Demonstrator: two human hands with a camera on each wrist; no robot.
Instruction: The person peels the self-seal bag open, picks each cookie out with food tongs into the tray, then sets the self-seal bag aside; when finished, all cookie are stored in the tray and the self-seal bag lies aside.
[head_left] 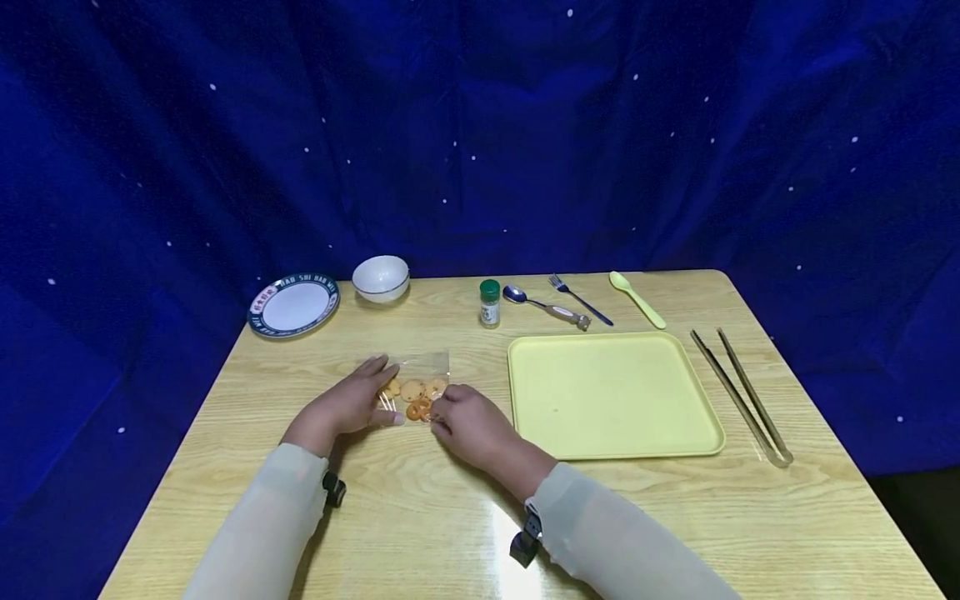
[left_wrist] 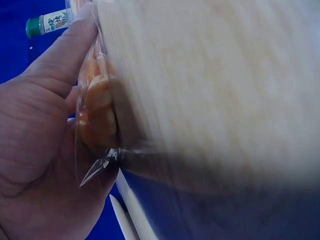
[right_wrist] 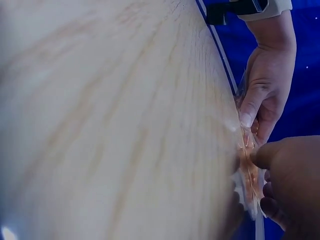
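A clear plastic bag (head_left: 431, 362) lies on the table, left of the tray, with several round biscuits (head_left: 412, 390) and orange ring-shaped snacks (head_left: 418, 408) inside. My left hand (head_left: 354, 402) rests on its left end, thumb and fingers spread, the thumb by the lower edge. At the opposite end, my right hand (head_left: 471, 425) has its fingers curled and pinches the bag's right edge. The left wrist view shows the bag (left_wrist: 97, 100) side-on against the left thumb. In the right wrist view, both hands meet the bag; the right fingertips are partly hidden.
Right of the bag lies a yellow tray (head_left: 615, 396), with metal tongs (head_left: 742, 396) beyond it. Along the back are a plate (head_left: 294, 305), a bowl (head_left: 381, 279), a green-capped jar (head_left: 490, 304), a metal spoon (head_left: 546, 307), a fork (head_left: 581, 300) and a yellow spoon (head_left: 637, 300).
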